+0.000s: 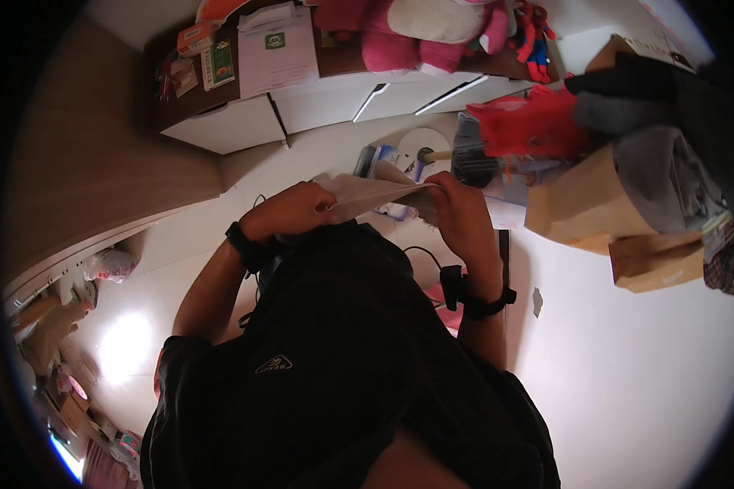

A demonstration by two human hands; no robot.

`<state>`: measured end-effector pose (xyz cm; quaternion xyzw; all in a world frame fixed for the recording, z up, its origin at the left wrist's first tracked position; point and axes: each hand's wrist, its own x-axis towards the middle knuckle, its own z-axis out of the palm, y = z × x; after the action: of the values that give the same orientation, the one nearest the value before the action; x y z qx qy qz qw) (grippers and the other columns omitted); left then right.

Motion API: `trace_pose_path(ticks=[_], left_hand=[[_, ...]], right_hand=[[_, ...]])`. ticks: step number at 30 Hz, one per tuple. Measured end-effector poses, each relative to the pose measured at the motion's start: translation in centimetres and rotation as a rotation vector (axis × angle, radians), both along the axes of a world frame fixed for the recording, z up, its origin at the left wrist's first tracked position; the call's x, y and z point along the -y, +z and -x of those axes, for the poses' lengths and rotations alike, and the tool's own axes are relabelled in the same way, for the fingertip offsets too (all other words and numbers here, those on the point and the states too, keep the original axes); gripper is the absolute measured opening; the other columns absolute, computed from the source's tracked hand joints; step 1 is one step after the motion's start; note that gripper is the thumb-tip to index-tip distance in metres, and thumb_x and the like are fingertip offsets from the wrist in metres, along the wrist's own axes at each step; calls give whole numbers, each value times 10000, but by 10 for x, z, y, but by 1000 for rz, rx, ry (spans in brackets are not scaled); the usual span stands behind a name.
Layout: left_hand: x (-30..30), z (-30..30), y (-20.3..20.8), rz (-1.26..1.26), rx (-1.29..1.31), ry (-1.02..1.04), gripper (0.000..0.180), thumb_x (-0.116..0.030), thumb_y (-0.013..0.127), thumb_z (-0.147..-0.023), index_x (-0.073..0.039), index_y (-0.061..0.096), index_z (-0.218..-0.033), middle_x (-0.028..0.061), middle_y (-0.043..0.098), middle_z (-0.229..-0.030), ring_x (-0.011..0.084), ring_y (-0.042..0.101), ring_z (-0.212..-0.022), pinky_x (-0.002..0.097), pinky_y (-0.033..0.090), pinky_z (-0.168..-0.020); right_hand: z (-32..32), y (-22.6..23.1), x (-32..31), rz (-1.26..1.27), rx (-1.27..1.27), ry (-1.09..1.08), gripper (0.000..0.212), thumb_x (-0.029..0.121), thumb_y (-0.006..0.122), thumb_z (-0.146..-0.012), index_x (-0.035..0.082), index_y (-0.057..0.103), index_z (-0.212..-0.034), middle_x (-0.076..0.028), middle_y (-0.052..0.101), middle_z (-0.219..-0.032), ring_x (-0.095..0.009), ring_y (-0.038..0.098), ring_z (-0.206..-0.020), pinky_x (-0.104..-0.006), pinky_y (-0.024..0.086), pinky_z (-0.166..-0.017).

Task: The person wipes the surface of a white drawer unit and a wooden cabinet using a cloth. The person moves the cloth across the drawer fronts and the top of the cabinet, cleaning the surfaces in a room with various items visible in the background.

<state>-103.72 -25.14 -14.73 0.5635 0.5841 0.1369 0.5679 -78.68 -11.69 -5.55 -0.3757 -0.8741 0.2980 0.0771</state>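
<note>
A thin greyish-beige cloth is stretched between my two hands in front of my body. My left hand is closed on its left end, and my right hand pinches the right end. The cloth hangs a little slack, with a fold rising in the middle. Its lower part is hidden behind my black shirt. Dark bands with small devices sit on both wrists.
Ahead stands a low cabinet bearing papers, a pink plush toy and a small red-and-blue figure. Paper bags and a red bag crowd the right. A wooden panel rises at left.
</note>
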Motion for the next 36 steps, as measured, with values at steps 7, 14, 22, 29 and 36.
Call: trace_pose_path(ticks=[7,14,22,29,36], left_hand=[[26,-58,-5,-326,91,43,354,-183,663,-757,10,623,-1052,192,654,-926,307,638,-851,387,496,-758],[37,-99,19,-79,-164,224,315,-51,584,-772,-11,579,-1084,224,638,-889,326,636,-815,390,493,-735],[65,-96,3,-118,-359,93,196,-107,519,-834,21,650,-904,174,588,-697,199,584,-655,383,466,-637],[81,-92,21,47,-154,236,232,-125,511,-899,40,629,-1012,103,598,-756,158,553,-694,337,464,-664],[69,-66,16,-40,-47,370,282,-240,616,-931,16,639,-1046,105,599,-765,148,535,-714,322,459,-691]], right_hand=[[-68,-2,25,26,-17,-130,135,146,559,-960,36,623,-1004,-230,660,-813,-425,643,-792,-496,497,-700],[-139,-31,69,128,-141,-239,144,164,565,-962,41,619,-1013,-234,648,-802,-442,625,-784,-507,484,-697],[-163,-51,114,240,-226,-299,128,159,573,-952,44,611,-994,-234,645,-790,-441,621,-775,-528,468,-674],[-156,-70,111,59,-546,-281,118,136,571,-960,19,583,-957,-229,635,-793,-443,606,-770,-484,478,-677],[-116,-65,103,313,-281,-456,157,146,549,-988,-6,587,-1002,-235,653,-812,-434,639,-796,-423,503,-707]])
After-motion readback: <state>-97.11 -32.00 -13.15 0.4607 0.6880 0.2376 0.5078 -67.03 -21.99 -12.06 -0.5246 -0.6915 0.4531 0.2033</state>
